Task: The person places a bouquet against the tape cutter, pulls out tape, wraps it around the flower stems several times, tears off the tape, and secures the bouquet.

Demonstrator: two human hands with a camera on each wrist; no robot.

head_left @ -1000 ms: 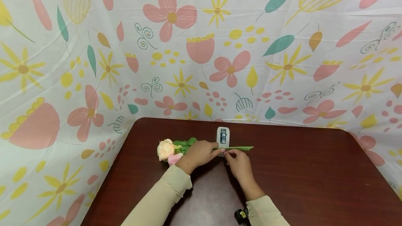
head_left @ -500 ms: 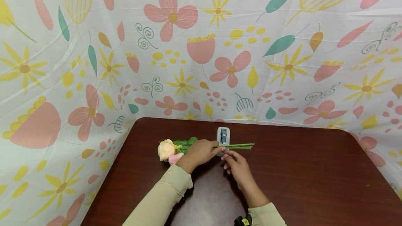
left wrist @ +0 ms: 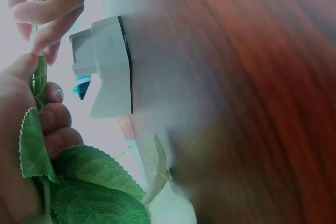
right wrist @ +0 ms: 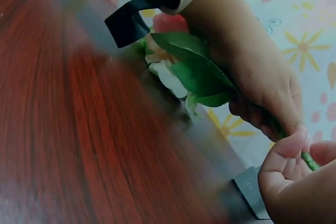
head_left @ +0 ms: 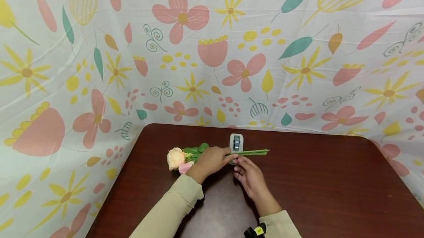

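Observation:
My left hand (head_left: 212, 161) grips a small bunch of artificial roses by its green stems (head_left: 253, 153). A peach rose (head_left: 175, 159) and a pink rose (head_left: 185, 167) lie to the left of that hand, with green leaves (left wrist: 97, 195) close by its fingers. The cut ends of the stems point right. Beside the left thumb, my right hand (head_left: 253, 179) has its thumb and forefinger curled at the stems, seen pinching there in the right wrist view (right wrist: 294, 182). Whether a strip of tape lies between those fingertips is too small to tell.
A white tape dispenser (head_left: 236, 142) stands on the dark red-brown table (head_left: 318, 179), just behind the stems. Flower-printed cloth (head_left: 245, 39) hangs behind the table and along its left side. A black wrist camera (head_left: 254, 231) is strapped at the right sleeve.
My right hand shifts slightly around the stems near the left thumb, and its other fingers loosen and spread. The stem ends tilt up a little. The left hand keeps its grip.

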